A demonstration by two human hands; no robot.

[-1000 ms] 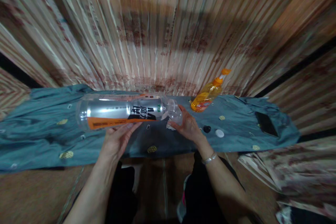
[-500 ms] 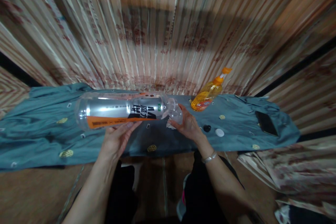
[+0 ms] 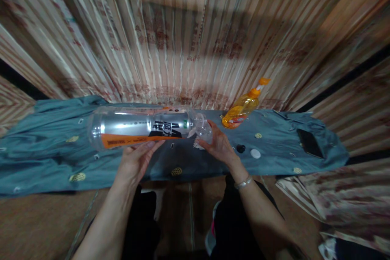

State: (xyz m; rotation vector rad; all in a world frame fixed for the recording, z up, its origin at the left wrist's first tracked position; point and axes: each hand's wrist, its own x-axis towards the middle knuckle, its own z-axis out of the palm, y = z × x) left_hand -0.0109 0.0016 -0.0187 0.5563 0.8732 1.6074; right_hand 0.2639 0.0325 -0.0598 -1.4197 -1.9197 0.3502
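Observation:
A large clear plastic bottle (image 3: 128, 124) with a silver, orange and black label lies sideways in the air above the cloth, its neck pointing right. My left hand (image 3: 137, 158) grips it from below, near the middle; the far-side fingers are hidden behind it. At the neck, my right hand (image 3: 217, 142) is closed around a small clear plastic container (image 3: 204, 131), whose exact kind I cannot make out. The two mouths appear to touch. Just under the right hand sits a crumpled whitish scrap (image 3: 198, 145), partly covered by the fingers.
A yellow-orange pump bottle (image 3: 240, 109) stands at the back right of the teal cloth (image 3: 115, 170). Right of my hand lie a black cap (image 3: 241, 148) and a white disc-shaped lid (image 3: 255, 153). Farther right is a black phone (image 3: 310, 143). A striped curtain (image 3: 189, 48) hangs behind.
Both hands and the held plastic pieces stay almost exactly where they were. The view has shifted very slightly.

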